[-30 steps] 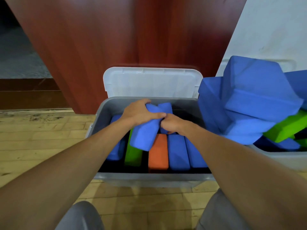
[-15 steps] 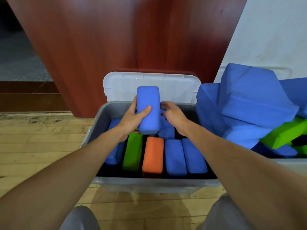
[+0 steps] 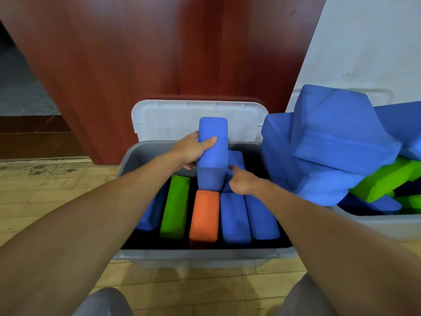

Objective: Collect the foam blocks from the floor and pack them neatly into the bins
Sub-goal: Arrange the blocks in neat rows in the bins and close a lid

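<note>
your left hand (image 3: 192,148) wraps the upright blue block (image 3: 213,156) at the far edge of the grey bin (image 3: 200,254), likely to slot it in, while your right hand (image 3: 244,181) pinches the rear blue block (image 3: 237,158) aside for room.

A reddish-brown wooden panel (image 3: 145,53) stands between a white wall (image 3: 364,42) and light wood-plank floor (image 3: 45,192).

Grey bin (image 3: 145,153) holds blue, green (image 3: 174,206) and orange (image 3: 204,216) blocks.

Arms outstretched, left hand (image 3: 192,149) gripping high, right hand (image 3: 242,181) lower.
</note>
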### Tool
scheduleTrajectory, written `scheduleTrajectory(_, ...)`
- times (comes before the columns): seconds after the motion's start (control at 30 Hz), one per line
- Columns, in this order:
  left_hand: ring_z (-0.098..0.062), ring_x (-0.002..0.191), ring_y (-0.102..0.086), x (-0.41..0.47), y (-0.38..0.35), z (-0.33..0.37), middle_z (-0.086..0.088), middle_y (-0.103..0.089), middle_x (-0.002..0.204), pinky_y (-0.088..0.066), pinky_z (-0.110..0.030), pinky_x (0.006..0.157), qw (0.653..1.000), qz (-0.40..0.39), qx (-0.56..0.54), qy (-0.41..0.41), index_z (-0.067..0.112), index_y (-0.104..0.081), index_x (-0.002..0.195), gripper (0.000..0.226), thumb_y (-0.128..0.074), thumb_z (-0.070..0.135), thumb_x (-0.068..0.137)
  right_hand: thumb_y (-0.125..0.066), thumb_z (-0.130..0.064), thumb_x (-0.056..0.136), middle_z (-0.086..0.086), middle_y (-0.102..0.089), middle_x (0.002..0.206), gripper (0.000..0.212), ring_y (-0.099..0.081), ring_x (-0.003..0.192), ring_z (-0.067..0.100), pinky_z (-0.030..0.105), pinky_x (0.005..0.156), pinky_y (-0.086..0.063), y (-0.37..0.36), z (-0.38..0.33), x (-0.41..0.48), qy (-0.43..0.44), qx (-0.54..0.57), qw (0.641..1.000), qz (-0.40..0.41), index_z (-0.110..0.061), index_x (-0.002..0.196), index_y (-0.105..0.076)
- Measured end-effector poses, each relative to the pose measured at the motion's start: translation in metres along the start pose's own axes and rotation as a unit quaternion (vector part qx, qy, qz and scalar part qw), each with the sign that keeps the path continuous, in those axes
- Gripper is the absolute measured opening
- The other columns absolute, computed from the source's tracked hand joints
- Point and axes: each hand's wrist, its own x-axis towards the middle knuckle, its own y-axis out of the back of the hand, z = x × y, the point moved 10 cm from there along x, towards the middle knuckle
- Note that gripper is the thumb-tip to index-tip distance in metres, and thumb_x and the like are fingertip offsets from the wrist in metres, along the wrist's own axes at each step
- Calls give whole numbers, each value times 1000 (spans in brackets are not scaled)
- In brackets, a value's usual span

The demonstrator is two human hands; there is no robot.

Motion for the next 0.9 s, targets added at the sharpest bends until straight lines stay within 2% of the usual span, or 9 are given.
scheduleTrajectory(0.07, -24, 86, -64, 6, -9, -1, -1, -64, 115, -51, -29, 63, 1000, 20, 20, -1, 29, -40, 137, 61, -52, 62, 87, -35, -7, 97, 9, -54, 132, 44, -54, 106, 23, 27, 81, -45, 13, -6, 2, 19, 77, 995, 57, -12, 140, -40)
scheduleTrajectory(0.17, -30, 99, -63, 12, -14, -7, -7, -62, 118, -54, -41, 83, 998, 55, 17, 4, 19, -35, 137, 76, -50, 70, 83, -35, -9, 97, 7, -59, 124, 40, -58, 111, 26, 38, 95, -50, 23, -2, 4, 5, 195, 975, 104, -14, 134, -47)
scheduleTrajectory(0.27, -26, 107, -59, 9, -10, -15, -3, -59, 123, -49, -42, 93, 998, 59, 11, 7, 19, -36, 137, 73, -47, 69, 85, -35, -29, 100, 9, -61, 115, 30, -63, 103, 30, 44, 86, -56, 31, 4, 0, -24, 332, 933, 136, -16, 123, -51)
scheduleTrajectory(0.33, -26, 104, -62, 7, -6, -20, -1, -59, 121, -52, -43, 89, 998, 58, 1, 11, 21, -41, 131, 65, -46, 67, 86, -33, -55, 98, 7, -63, 107, 42, -66, 96, 30, 44, 78, -59, 31, 1, -4, -39, 395, 910, 120, -20, 109, -54)
scheduleTrajectory(0.4, -28, 89, -67, 4, -1, -22, -1, -62, 111, -59, -45, 77, 997, 64, -17, 27, 20, -47, 120, 57, -46, 67, 87, -41, -66, 90, 4, -64, 105, 50, -67, 93, 27, 41, 80, -59, 29, -10, -6, -18, 370, 924, 98, -23, 110, -58)
scheduleTrajectory(0.47, -29, 77, -70, 5, 6, -22, -3, -64, 104, -61, -45, 66, 996, 77, -27, 43, 17, -51, 111, 56, -45, 67, 86, -49, -60, 90, 2, -64, 107, 46, -68, 93, 25, 40, 82, -59, 30, -14, -4, 2, 349, 932, 97, -22, 113, -62)
scheduleTrajectory(0.53, -30, 75, -70, 8, 6, -22, -6, -66, 102, -61, -45, 64, 996, 76, -17, 48, 16, -54, 109, 56, -46, 67, 86, -50, -50, 94, 3, -66, 109, 38, -68, 94, 27, 41, 82, -59, 27, -13, 0, -9, 353, 931, 96, -18, 111, -62)
scheduleTrajectory(0.73, -26, 113, -57, 21, -29, -68, -3, -59, 129, -46, -43, 99, 998, 36, -30, 50, 16, -51, 131, 59, -45, 59, 92, -44, -39, 100, 15, -59, 118, 41, -68, 92, 36, 47, 81, -58, -12, -13, 16, -69, 242, 967, 32, -8, 127, -45)
scheduleTrajectory(0.9, -22, 122, -52, 26, -38, -84, -3, -54, 135, -40, -32, 104, 993, 37, -95, 57, 12, -47, 137, 55, -43, 50, 97, -52, -18, 95, 13, -57, 98, 18, -61, 105, 34, 41, 92, -52, 5, -25, 29, -42, 62, 994, 84, -3, 103, -57)
